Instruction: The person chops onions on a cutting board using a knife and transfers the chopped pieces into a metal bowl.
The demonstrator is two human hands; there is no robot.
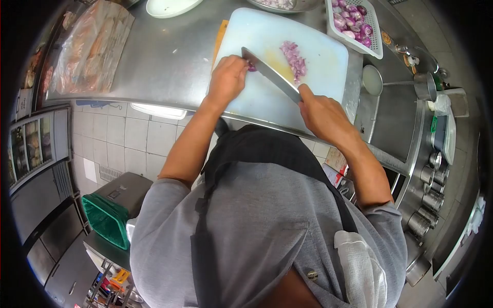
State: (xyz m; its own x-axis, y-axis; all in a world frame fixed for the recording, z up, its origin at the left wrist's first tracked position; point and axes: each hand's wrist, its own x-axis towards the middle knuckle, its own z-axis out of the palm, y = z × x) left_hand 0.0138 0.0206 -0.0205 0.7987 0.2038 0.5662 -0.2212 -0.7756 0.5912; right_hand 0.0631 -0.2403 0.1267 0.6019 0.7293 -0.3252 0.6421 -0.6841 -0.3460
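My right hand [324, 113] is closed round the handle of a broad-bladed knife [272, 75], whose blade slants up and left over the white cutting board [323, 56]. At the blade's far end, my left hand [228, 77] has its fingers curled down on a piece of purple onion [251, 66]; most of that piece is hidden by the fingers and blade. Beyond the knife, a heap of chopped onion [294, 60] lies on the board.
A white basket [380, 43] of peeled purple onions [353, 21] stands at the back right. Behind the board is a metal bowl [287, 9] with chopped pieces. A white plate [172, 7] and plastic-wrapped bundles [92, 49] occupy the left of the steel counter [164, 61].
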